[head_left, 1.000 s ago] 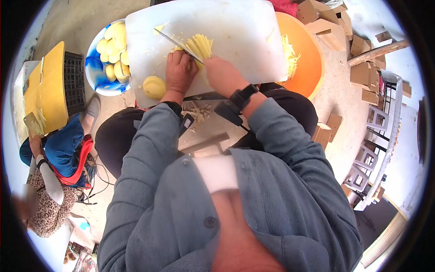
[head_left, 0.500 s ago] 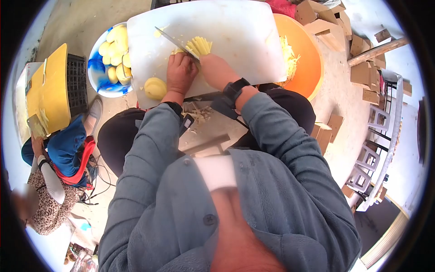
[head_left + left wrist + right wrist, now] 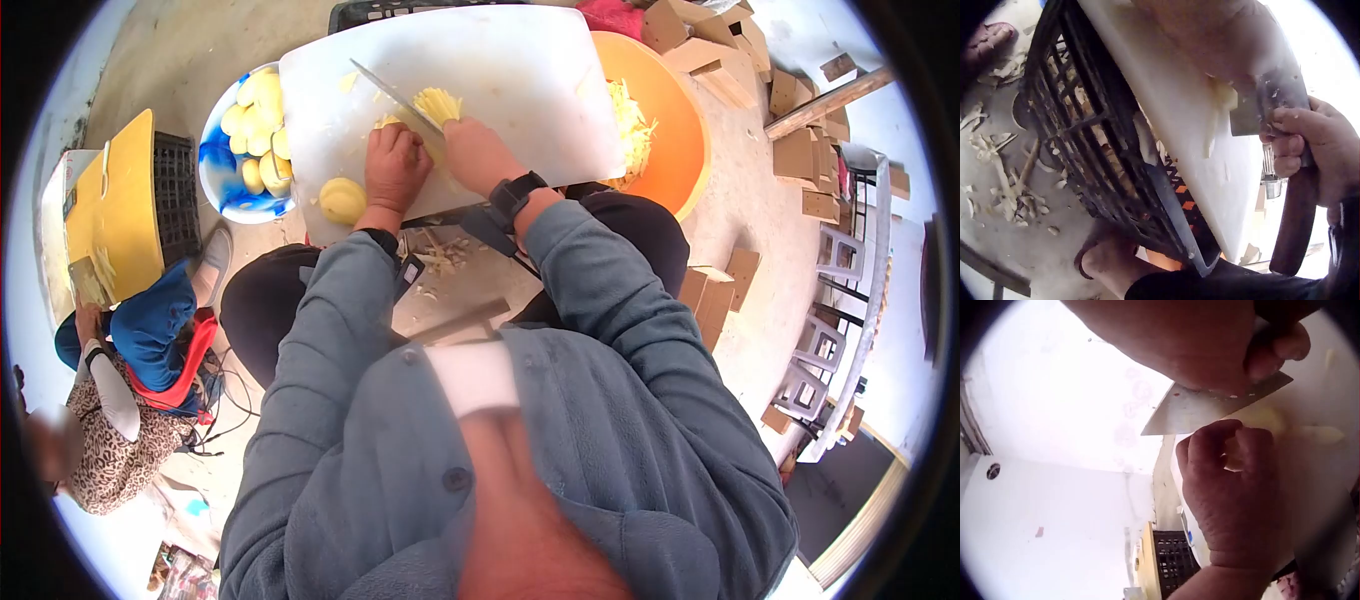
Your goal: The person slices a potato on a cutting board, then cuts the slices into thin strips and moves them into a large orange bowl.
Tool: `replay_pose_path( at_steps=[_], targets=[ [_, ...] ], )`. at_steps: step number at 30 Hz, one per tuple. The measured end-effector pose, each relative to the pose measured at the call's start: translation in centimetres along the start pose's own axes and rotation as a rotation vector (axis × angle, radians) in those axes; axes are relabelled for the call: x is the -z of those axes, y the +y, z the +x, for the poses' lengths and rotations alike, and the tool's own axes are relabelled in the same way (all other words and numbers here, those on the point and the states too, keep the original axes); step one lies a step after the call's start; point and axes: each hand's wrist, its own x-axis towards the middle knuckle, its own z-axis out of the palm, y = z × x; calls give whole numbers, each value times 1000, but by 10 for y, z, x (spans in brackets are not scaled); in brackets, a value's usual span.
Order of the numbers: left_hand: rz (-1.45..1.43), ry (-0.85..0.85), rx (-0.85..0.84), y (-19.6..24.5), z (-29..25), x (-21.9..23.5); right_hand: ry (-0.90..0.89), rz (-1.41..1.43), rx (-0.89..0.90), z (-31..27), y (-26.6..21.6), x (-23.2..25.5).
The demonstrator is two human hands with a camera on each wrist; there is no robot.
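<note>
A white cutting board (image 3: 520,70) lies on a black crate (image 3: 1079,125). My left hand (image 3: 395,160) rests on it with its fingers curled, holding down a stack of potato slices (image 3: 1272,419). Just right of those knuckles stands a cleaver (image 3: 395,92), its blade (image 3: 1210,407) against them. My right hand (image 3: 478,150) grips the cleaver's wooden handle (image 3: 1294,219). Beyond the blade lie cut yellow potato strips (image 3: 440,102). A peeled potato half (image 3: 342,198) sits at the board's near left corner.
A blue bowl (image 3: 215,160) of peeled potatoes stands left of the board. An orange basin (image 3: 680,130) with cut strips stands right of it. Peelings (image 3: 440,258) litter the floor between my knees. Another person (image 3: 110,400) works at a yellow board (image 3: 110,200) far left. Cardboard pieces (image 3: 800,150) lie at the right.
The cleaver has worked leftward through the stack as my left hand drew back. The pile of cut strips beyond the blade has shifted slightly.
</note>
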Motion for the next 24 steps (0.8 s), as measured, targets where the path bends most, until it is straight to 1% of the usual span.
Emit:
replay_pose_path(
  at_steps=[1,4,5,7,8,10,14,16,20,22,24],
  targets=[
    [-7,-13,7,1,-1,1,-6,-43,11,-2,1,0],
    [-20,-41,4,5,-6,7,-18,-2,-15,-4,9,-7],
    [-14,-42,4,5,-8,9,-18,3,-12,-7,5,0],
    [5,-51,-21,4,-11,10,-229,-74,-124,-12,-6,21],
    [4,-53,-22,3,-13,9,-229,-73,-126,-12,-3,18],
    [56,-61,18,1,-15,7,-182,-29,-53,-13,6,11],
    [2,-48,24,0,-15,6,-129,23,-8,-23,-2,17],
    [-4,-40,9,0,-15,6,-56,69,2,-26,-7,18],
    [10,-56,17,0,-14,5,-61,58,9,-31,-14,23],
    [26,-51,23,0,-13,5,-121,-8,3,-32,-16,22],
    [27,-57,25,0,-13,5,-114,-12,8,-32,-16,19]
  ],
)
